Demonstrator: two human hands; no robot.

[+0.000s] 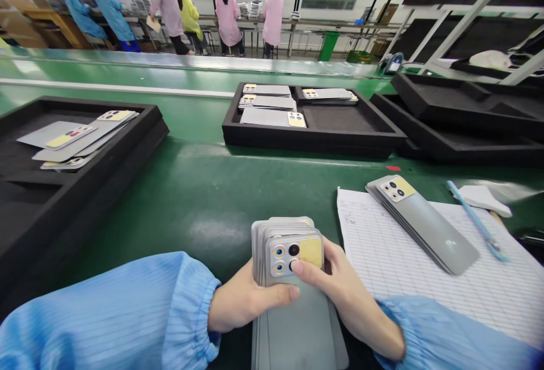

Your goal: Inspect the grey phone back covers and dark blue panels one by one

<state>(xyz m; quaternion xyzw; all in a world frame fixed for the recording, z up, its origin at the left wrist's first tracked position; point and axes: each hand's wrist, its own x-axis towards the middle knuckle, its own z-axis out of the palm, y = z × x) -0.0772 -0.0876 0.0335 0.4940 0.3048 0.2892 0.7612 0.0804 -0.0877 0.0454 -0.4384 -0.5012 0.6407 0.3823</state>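
Note:
Between my two hands is a stack of grey phone back covers, each with a camera section at its upper end; a yellow patch covers part of the top one. My left hand grips the stack from the left, its thumb lying across the top cover. From the right, my right hand holds the same stack, with its thumb beside the camera lenses. The fingers beneath are hidden. Another fanned pile of phone back covers lies to the right on a lined paper sheet.
A black foam tray with several covers stands ahead. Another black tray with loose covers is at left; stacked black trays sit at right. A blue pen lies on the paper. Several people work in the background.

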